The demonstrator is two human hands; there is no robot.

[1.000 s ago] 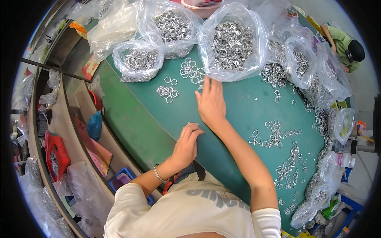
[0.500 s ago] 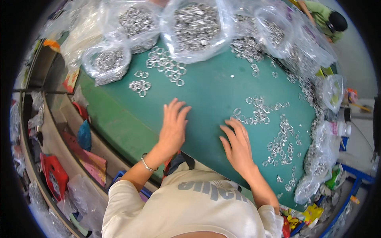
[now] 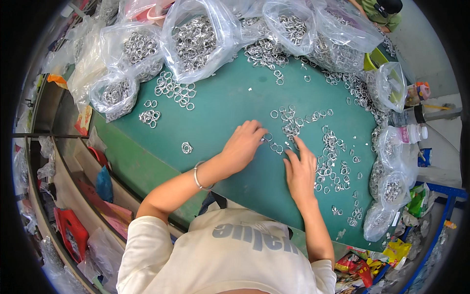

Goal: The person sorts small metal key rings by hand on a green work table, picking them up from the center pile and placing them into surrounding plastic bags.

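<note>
My left hand (image 3: pixel 243 147), with a bracelet at the wrist, is over the middle of the green table. Its fingertips are pinched together at a small silver metal ring (image 3: pixel 268 137), touching it. My right hand (image 3: pixel 300 172) is just to the right, thumb and fingers apart, with fingertips at the near edge of a loose pile of silver rings (image 3: pixel 292 128). A few rings (image 3: pixel 277 148) lie between the two hands. To the left of my left hand sits a small stacked cluster of rings (image 3: pixel 186 147).
Clear plastic bags full of rings (image 3: pixel 195 44) line the far edge, with more bags (image 3: pixel 390 191) along the right. Sorted-looking ring groups (image 3: pixel 175 90) lie far left; scattered rings (image 3: pixel 333 166) lie right. Left are shelf-like bins with a red container (image 3: pixel 72 230). Another person (image 3: pixel 382 14) is far right.
My left hand has moved right from the spot where the small ring cluster now shows, and its fingers have closed at a ring. My right hand stays near the pile. The view has shifted.
</note>
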